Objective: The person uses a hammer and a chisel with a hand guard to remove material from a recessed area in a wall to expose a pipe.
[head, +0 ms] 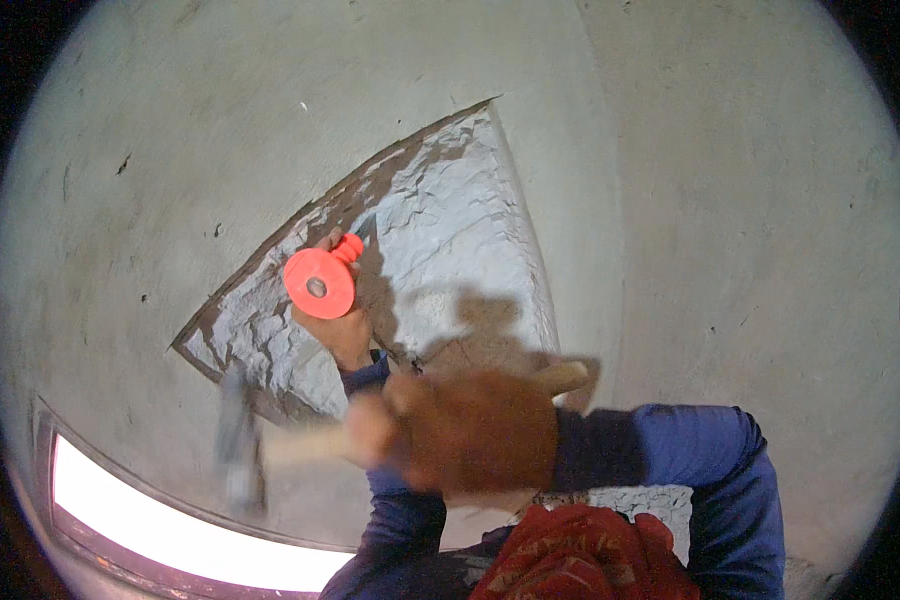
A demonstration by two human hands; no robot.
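Observation:
My left hand [337, 330] grips a chisel [320, 281] behind its round, bright orange hand guard. The chisel's metal blade [365, 223] points up and right against the rough, chipped patch [450, 217] in the grey wall. Nearer to me, my right hand [465, 431] is closed around the wooden handle [307, 442] of a hammer. The hammer's metal head [240, 442] is blurred and lies to the left, below the chisel and apart from it. The handle's butt end sticks out on the right of my right hand.
Smooth grey plaster [705, 225] surrounds the patch, which has cut, dark edges. A bright window-like opening [180, 517] with a dark frame lies at the lower left. Red cloth [585, 555] is at the bottom, with a rough pale surface [645, 502] behind it.

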